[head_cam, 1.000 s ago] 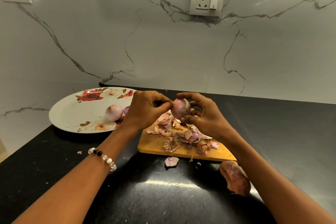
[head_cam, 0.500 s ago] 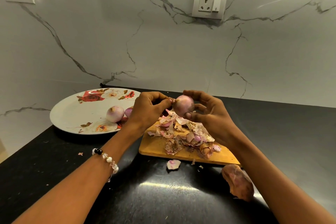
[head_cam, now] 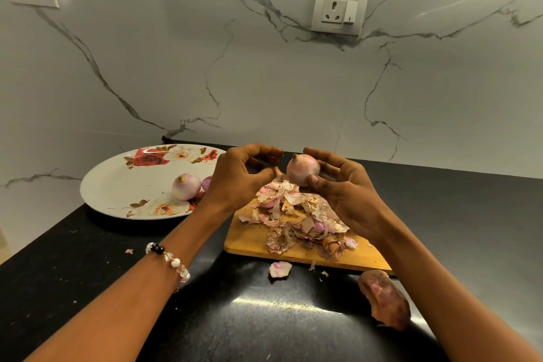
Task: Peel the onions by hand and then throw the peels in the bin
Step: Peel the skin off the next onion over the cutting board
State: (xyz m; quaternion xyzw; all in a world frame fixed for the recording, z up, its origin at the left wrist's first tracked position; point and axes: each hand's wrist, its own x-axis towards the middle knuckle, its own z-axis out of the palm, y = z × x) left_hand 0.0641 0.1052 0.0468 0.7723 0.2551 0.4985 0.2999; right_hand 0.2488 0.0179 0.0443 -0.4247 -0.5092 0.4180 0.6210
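My right hand holds a pale pink onion between thumb and fingers, above a wooden chopping board. A heap of onion peels covers the board under the onion. My left hand hovers just left of the onion with its fingers curled, thumb and fingertips pinched together on what looks like a small scrap of peel. A peeled onion lies on a flowered white plate to the left, with a second one partly hidden behind my left hand.
A large brown peel and a small pink peel lie on the black counter in front of the board. The marble wall behind carries a socket. No bin is in view.
My left hand has come off the onion and drawn a little to the left. My right hand has turned the onion so its tip points up.
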